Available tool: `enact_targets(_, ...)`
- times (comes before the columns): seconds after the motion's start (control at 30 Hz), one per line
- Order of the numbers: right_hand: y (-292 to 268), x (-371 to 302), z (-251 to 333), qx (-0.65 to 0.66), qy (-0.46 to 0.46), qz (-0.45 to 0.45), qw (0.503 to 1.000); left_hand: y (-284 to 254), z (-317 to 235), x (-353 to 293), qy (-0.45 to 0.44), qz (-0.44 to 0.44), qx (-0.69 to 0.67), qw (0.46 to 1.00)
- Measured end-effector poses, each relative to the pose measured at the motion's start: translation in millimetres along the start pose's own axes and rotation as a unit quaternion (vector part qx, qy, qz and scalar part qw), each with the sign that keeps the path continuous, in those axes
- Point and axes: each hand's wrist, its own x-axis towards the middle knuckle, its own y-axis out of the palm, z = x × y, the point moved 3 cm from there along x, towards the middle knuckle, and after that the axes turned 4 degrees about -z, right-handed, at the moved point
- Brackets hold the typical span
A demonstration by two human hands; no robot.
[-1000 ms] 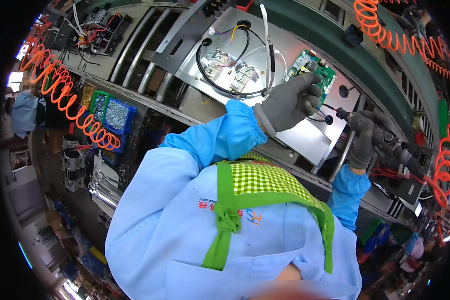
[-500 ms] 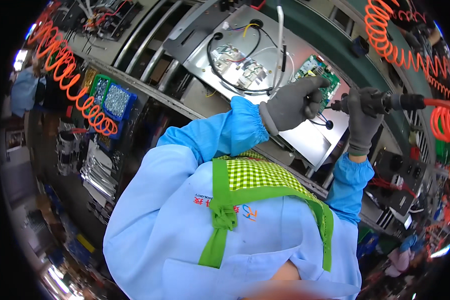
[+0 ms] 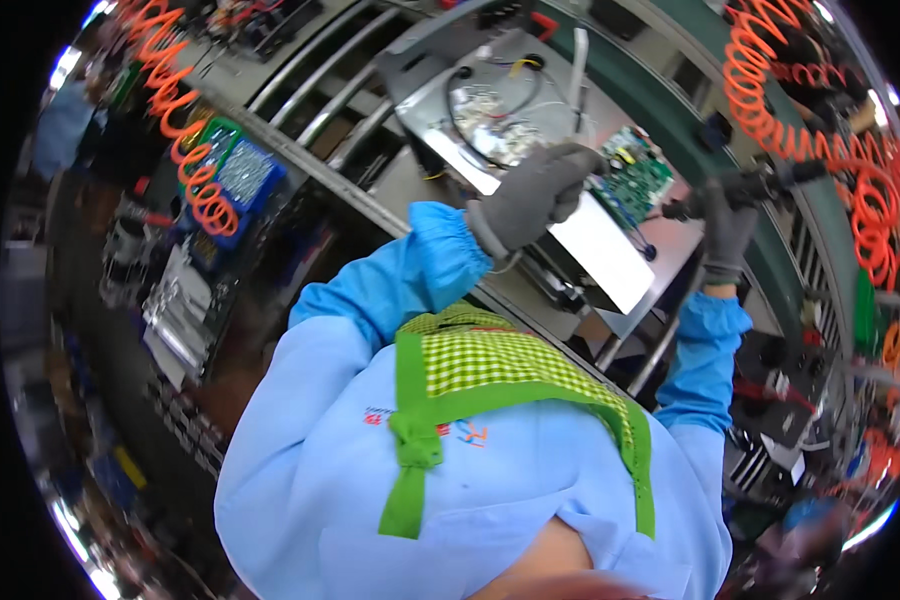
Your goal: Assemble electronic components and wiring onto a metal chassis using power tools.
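My right hand (image 3: 727,238), in a grey glove, is wrapped round a dark power screwdriver (image 3: 755,188) fed by an orange hose. The tool's tip points left, at the edge of a green circuit board (image 3: 638,190). That board lies on a shiny metal panel (image 3: 678,243) with cables and white connectors on it. Over the panel's near side is my left hand (image 3: 535,198), also gloved, its fingers curled together. Whatever they may hold is hidden.
Orange coiled hoses (image 3: 760,90) hang at the upper right and upper left (image 3: 175,110). A blue bin (image 3: 248,180) of small metal parts stands to the left. Metal rollers (image 3: 345,120) run beside the panel. Metal brackets (image 3: 185,300) are stacked at the lower left.
My left hand has drawn back to the left, away from the circuit board, with its fingers more closed. The right hand still holds the screwdriver near the board. The whole view has shifted slightly.
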Motion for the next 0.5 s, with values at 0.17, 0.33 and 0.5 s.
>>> enact_targets(0.17,-3.4,-0.5,-7.2,0.069,0.053,0.01,0.996,11.1,7.9,18.7,-0.009,0.03,-0.017,0.999)
enact_targets(0.33,-7.4,-2.8,-6.8,-0.003,-0.023,-0.013,1.0,16.2,5.8,18.4,0.052,-0.004,0.079,0.995)
enact_targets(0.5,-28.3,-42.8,71.0,0.065,0.009,-0.049,0.997,34.7,-12.9,3.1,0.207,0.075,0.339,0.915)
